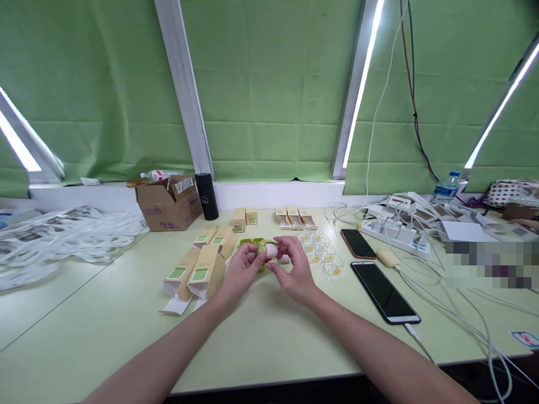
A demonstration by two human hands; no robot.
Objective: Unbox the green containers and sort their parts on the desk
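Note:
My left hand (244,269) pinches a small green textured piece (261,246) in front of me. A smooth, pale rounded piece (271,251) sits against it, and my right hand (295,270) closes fingertips and thumb around its other side. Green rounded pieces (245,242) lie just behind my hands, partly covered by them. Another pale pinkish piece (285,259) shows by my right fingers. Tan cartons with green windows (206,272) lie to the left, some with flaps open. Clear plastic shells with yellow spots (332,264) stand in rows to the right.
Further back are more small cartons (295,217), a brown cardboard box (168,205) and a black cylinder (206,196). White strips (71,235) pile up at left. Two phones (385,292), a power strip (396,233) and tangled white cables occupy the right side.

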